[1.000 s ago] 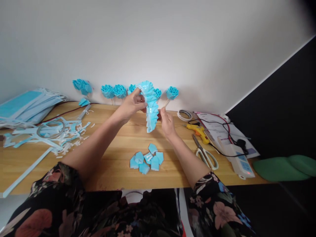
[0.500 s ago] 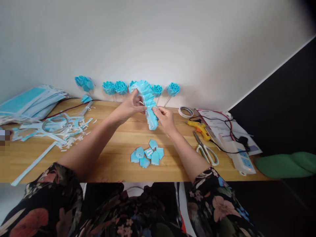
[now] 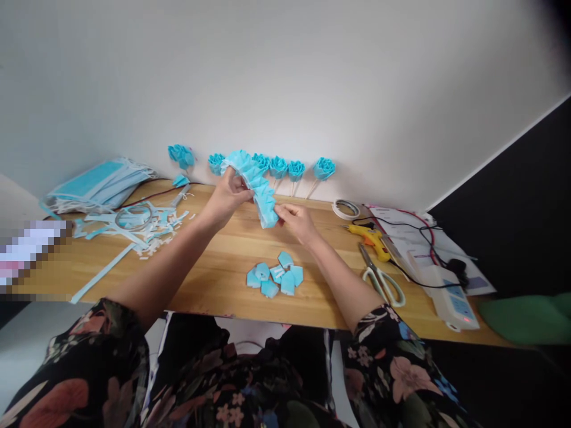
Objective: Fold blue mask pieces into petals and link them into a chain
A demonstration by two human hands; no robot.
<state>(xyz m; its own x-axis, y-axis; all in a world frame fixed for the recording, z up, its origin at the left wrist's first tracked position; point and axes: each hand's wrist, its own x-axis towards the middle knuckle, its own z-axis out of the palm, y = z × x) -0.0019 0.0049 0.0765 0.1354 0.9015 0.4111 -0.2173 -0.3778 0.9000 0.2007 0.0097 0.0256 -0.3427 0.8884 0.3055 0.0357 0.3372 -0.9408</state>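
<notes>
A long ruffled strip of light blue fabric (image 3: pixel 255 183) is held up above the table, curving from upper left to lower right. My left hand (image 3: pixel 228 199) grips its upper part, with the thumb on the near side and some fingers hidden behind it. My right hand (image 3: pixel 294 221) pinches the strip's lower right end between thumb and fingers. Below the hands, several small blue pentagon-shaped pieces (image 3: pixel 288 282) lie in a loose cluster. Behind the strip, several blue fabric flowers on sticks (image 3: pixel 323 169) lean against the wall, some partly covered by it.
Face masks (image 3: pixel 96 184) are stacked at the back left, beside strip scraps (image 3: pixel 111 267). At the right lie a tape roll (image 3: pixel 345 208), a yellow glue gun (image 3: pixel 369 239), scissors (image 3: pixel 382 279), papers (image 3: pixel 479 276), cables and a power strip (image 3: pixel 452 303). The wooden table (image 3: pixel 214 285) ends near my body.
The view has turned slightly left. My right hand has moved from partway along the ruffled strip to its lower end, and the left hand's hold has tilted the strip further left.
</notes>
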